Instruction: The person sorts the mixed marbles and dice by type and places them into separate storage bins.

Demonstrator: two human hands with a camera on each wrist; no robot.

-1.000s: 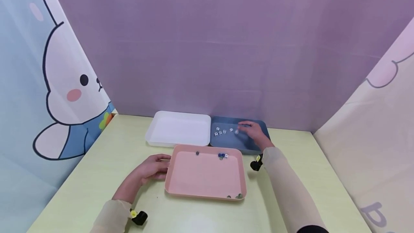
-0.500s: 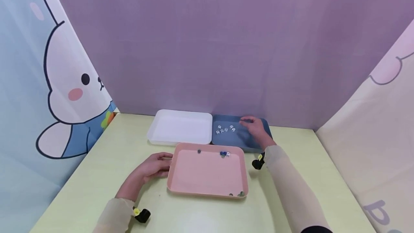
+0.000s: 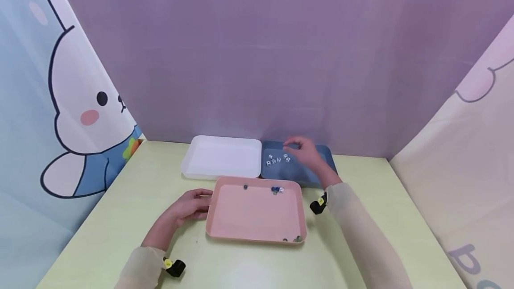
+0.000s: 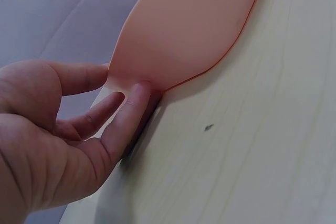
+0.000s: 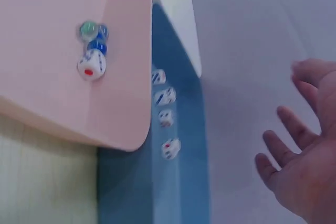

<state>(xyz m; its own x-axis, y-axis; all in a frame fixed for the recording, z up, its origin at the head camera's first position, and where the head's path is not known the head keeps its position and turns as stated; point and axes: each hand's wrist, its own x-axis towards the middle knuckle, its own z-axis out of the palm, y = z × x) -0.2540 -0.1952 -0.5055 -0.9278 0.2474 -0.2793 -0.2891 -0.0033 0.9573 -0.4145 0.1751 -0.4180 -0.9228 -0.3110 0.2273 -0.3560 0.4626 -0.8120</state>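
My left hand point(image 3: 190, 207) rests its fingertips against the outer left wall of the pink tray point(image 3: 257, 217); the left wrist view shows thumb and fingers point(image 4: 131, 108) touching that wall. My right hand point(image 3: 307, 151), with nothing in it, is over the dark blue tray point(image 3: 293, 173), its fingers spread apart in the right wrist view. Several white dice point(image 5: 165, 96) lie on the left part of the blue tray. Inside the pink tray, near its far right side, one white die point(image 5: 92, 65) sits against blue marbles point(image 5: 97, 48) and a green marble point(image 5: 88, 29).
A white tray point(image 3: 222, 157) stands left of the blue one, both behind the pink tray. Single dark marbles lie at the pink tray's far side point(image 3: 245, 187) and greenish ones in its near right corner point(image 3: 297, 238). A purple curtain point(image 3: 257, 57) hangs behind the table.
A die at my right fingertips was let go onto the blue tray. My right hand then drew away from it and moved up and left. The left hand has stayed at the pink tray.
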